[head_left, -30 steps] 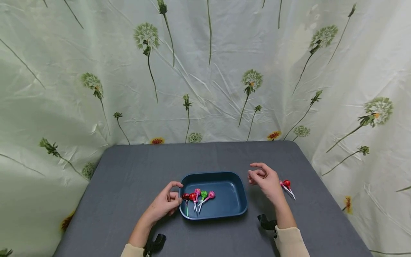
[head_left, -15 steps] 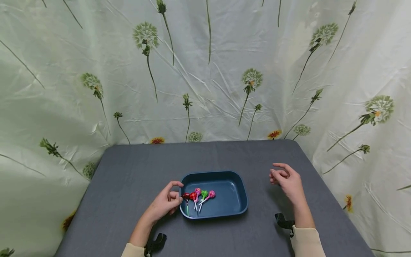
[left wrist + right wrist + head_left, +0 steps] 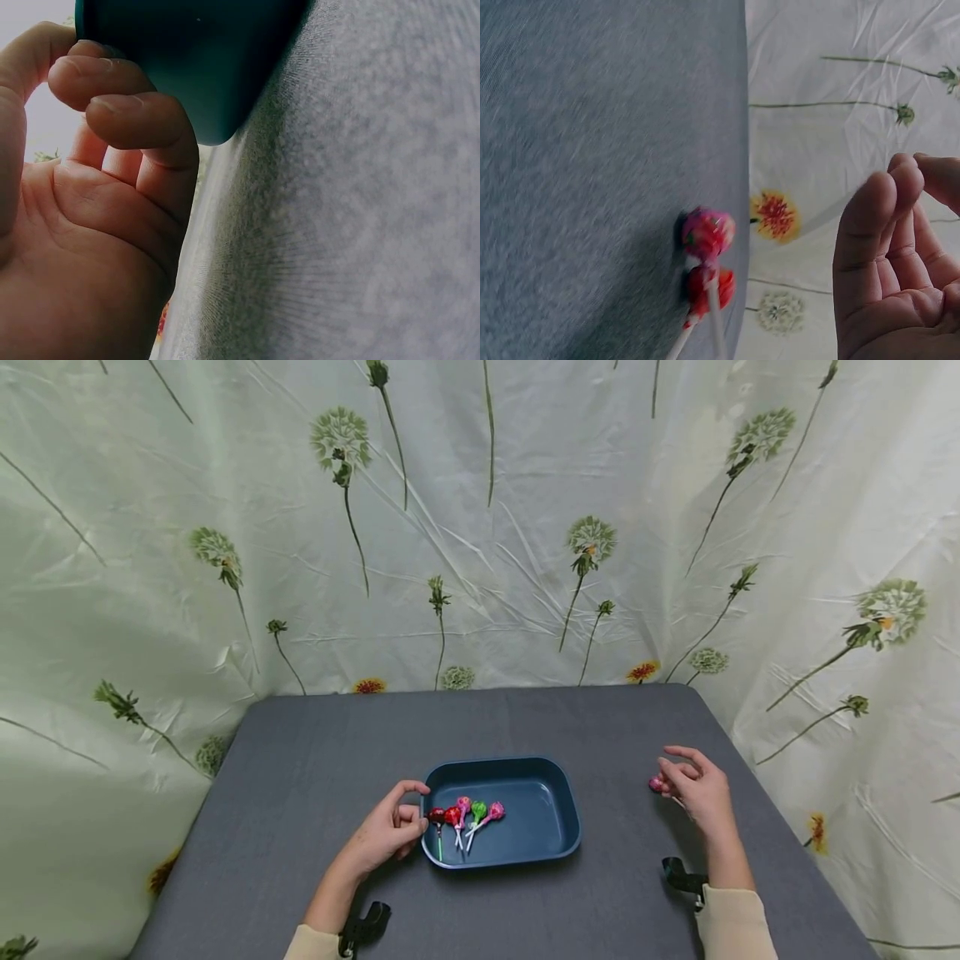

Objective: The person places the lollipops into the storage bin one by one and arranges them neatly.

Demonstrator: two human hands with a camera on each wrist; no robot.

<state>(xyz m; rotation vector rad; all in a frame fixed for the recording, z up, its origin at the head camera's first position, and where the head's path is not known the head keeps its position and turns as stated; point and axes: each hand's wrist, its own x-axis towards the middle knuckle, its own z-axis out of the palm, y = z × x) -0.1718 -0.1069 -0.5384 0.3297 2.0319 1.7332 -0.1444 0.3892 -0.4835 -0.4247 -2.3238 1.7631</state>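
Note:
A dark blue tray [image 3: 532, 831] stands mid-table, with several wrapped lollipops [image 3: 477, 811] in its left half, pink, green and red. My left hand [image 3: 390, 831] holds the tray's left end, one finger hooked at the rim and the others bent against the outer wall. Off to the right, my right hand [image 3: 701, 793] hovers over the table with loosely bent fingers and nothing in them. Below it lies a pink lollipop [image 3: 707, 234], beside a red lollipop [image 3: 718, 289], their white sticks crossing. In the head view the hand covers most of this pair.
Grey cloth covers the table [image 3: 360, 735]. Behind it and along the sides hangs a pale curtain [image 3: 495, 568] with a dandelion print. Black camera mounts sit on both wrists.
My right hand has moved right, away from the tray, passing over the two lollipops on the table. The pink one shows again at its fingers. My left hand stays at the tray.

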